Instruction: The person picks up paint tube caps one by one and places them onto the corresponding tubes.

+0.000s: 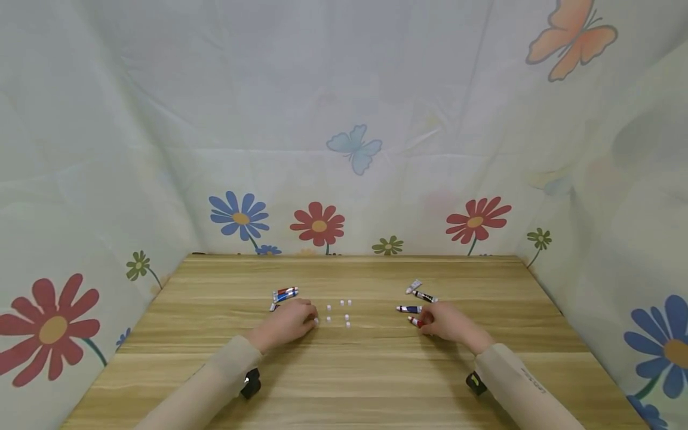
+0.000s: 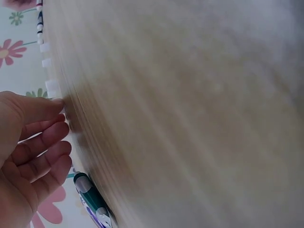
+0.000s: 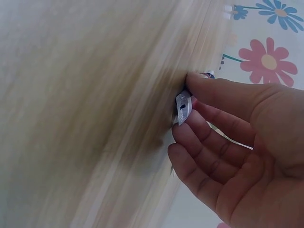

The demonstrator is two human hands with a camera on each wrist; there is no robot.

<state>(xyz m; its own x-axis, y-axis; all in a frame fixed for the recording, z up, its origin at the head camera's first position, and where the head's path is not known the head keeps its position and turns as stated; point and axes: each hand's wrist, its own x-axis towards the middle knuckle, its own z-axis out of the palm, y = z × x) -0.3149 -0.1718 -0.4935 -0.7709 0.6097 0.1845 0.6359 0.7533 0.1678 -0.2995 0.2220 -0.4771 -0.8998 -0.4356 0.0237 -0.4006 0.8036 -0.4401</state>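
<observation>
My right hand (image 1: pixel 448 321) pinches a red paint tube (image 1: pixel 415 322) between thumb and fingers. Its silvery crimped end (image 3: pixel 184 107) shows in the right wrist view. Beside that hand lie a blue paint tube (image 1: pixel 409 309), a black one (image 1: pixel 424 296) and a pale grey one (image 1: pixel 413 286). My left hand (image 1: pixel 286 324) is low over the wood, thumb and index fingertips at a small white cap-like piece (image 1: pixel 316 321). Whether they grip it is hidden. Several similar white pieces (image 1: pixel 346 317) stand to its right. A green tube (image 2: pixel 91 194) lies near the left hand's fingers.
Beyond the left hand a red-and-blue pair of paint tubes (image 1: pixel 285 294) lies together. The wooden table (image 1: pixel 355 382) ends at a flower-printed cloth backdrop (image 1: pixel 355 197), which also hangs along both sides. A black wrist device (image 1: pixel 251 383) is under the left sleeve.
</observation>
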